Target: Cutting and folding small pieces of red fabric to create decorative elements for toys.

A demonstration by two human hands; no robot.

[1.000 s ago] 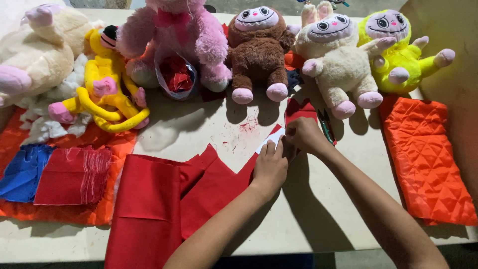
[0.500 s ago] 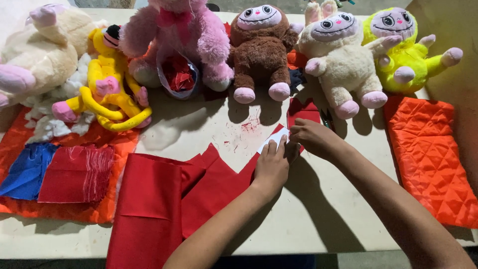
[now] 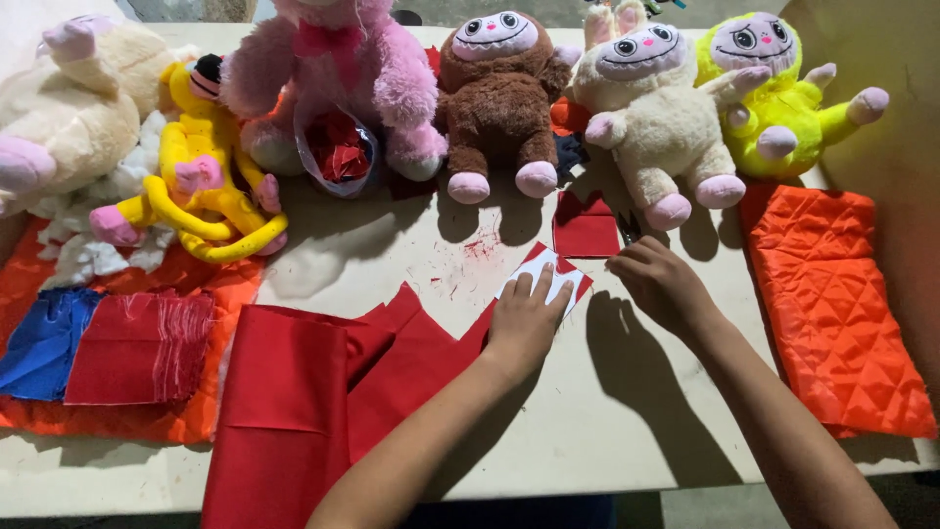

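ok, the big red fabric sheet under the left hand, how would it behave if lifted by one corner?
The red fabric would likely drape limply: it already lies folded in soft layers. Probably light, being thin. The left hand pins a white card on it, suggesting it shifts easily.

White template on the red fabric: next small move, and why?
Probably the right hand moves onto the template's free edge. The left hand presses the white template flat on the red fabric, while the right hand sits beside it, holding nothing visible.

The left hand hides most of the white template; scissors barely show.
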